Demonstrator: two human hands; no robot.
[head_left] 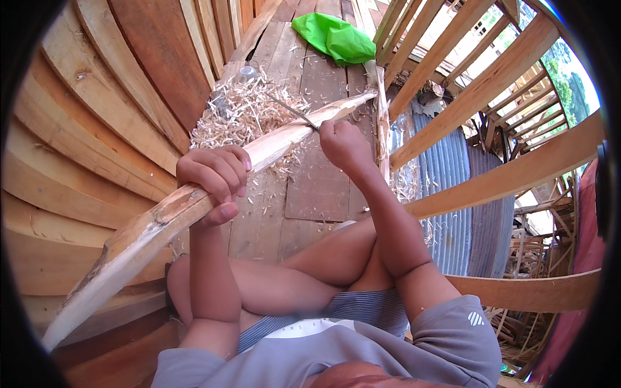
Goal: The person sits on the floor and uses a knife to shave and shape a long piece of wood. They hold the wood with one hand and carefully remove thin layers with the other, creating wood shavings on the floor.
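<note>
A long, pale, rough-hewn piece of wood (pixel 149 221) runs slantwise from the lower left up to the railing at the right. My left hand (pixel 215 176) is closed around its middle, with the thumb underneath. In my right hand (pixel 345 145), closed in a fist, is a knife (pixel 294 112) with a thin dark blade. The blade points up and to the left, lying across the wood's far part; its handle is hidden in my fingers. Fresh pale cut faces show on the wood between my hands.
Curled wood shavings (pixel 226 126) are heaped on the plank floor (pixel 259 216), around a clear container (pixel 246 74). A bright green bag (pixel 336 40) lies farther off. Board walls (pixel 90 123) rise at the left. Slatted railing (pixel 498 178) stands at the right, with corrugated metal sheets (pixel 446 174) beyond.
</note>
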